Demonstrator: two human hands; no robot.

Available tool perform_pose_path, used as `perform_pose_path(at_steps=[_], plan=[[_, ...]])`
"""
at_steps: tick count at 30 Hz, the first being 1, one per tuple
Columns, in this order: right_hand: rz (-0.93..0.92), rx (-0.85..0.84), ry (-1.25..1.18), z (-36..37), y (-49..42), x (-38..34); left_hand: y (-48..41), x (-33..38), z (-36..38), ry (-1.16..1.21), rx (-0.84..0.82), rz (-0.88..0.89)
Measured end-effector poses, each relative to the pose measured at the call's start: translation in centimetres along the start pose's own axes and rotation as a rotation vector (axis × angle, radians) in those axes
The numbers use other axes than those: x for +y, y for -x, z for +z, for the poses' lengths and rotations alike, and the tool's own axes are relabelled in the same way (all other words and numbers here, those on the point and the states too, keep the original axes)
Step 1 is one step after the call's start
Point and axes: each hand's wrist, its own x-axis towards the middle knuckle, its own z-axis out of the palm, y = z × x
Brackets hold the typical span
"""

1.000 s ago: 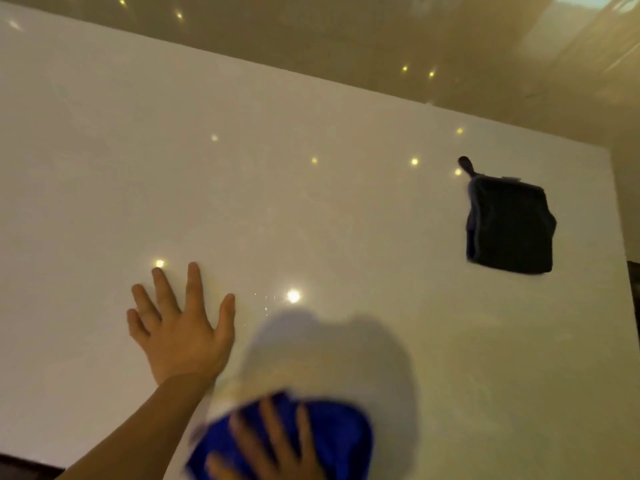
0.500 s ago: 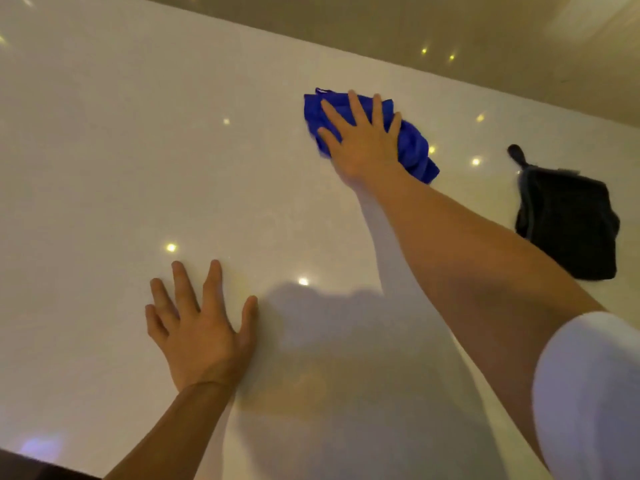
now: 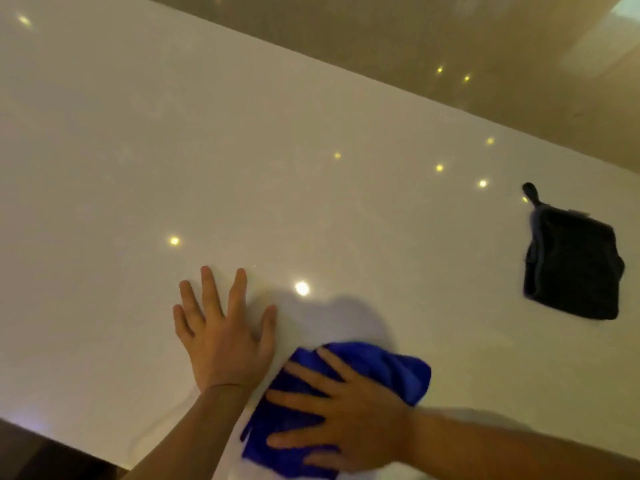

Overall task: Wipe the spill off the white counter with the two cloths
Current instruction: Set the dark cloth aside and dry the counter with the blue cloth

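- Two cloths lie on the glossy white surface (image 3: pixel 311 140): a bright blue, crumpled microfibre cloth (image 3: pixel 377 372) near the front edge, and a dark, nearly black folded cloth (image 3: pixel 575 268) with a small loop or tab at its far corner, well apart to the right.
- Two bare hands are in view, one per arm, both palm down on the surface.
- One hand, the left hand (image 3: pixel 225 334), lies flat with its fingers spread and straight, holding nothing; its thumb side sits just beside the blue cloth.
- One hand, the right hand (image 3: pixel 343 414), is spread flat on top of the blue cloth, fingers extended toward the left, pressing the cloth down rather than curling around it.
- One cloth, the dark one, is touched by neither hand.
- Several small bright dots, about eight on the surface, are reflections of lights; two more show on the brownish panel (image 3: pixel 450 39) beyond the far edge.
- No spill can be made out with any certainty: the sheen and glare hide any wet patch.
- Part of the blue cloth is covered by the right hand, and its outline is blurred, so its folds are hard to read.
- Both forearms are cut off by the lower frame edge, as is the surface on the left and right.
- One dark strip at the bottom left, below the front edge, is too dim to identify.
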Motion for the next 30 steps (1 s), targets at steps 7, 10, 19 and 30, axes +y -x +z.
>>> perform_pose_path(at_steps=[7,10,19,30], plan=[[0.647,0.165,0.036,-7.1,-13.1,21.3,-0.1,0.0,0.4,0.011,0.010,-0.005],[0.869,0.155,-0.043,-9.1,-16.9,26.2,-0.2,-0.2,0.8,-0.005,0.025,0.006],[0.751,0.168,-0.040,-3.2,-6.6,6.5,-0.1,-0.2,0.8,-0.035,0.046,0.002],[0.726,0.156,-0.105,-1.0,0.1,0.9,-0.1,-0.4,0.8,-0.059,-0.031,-0.020]])
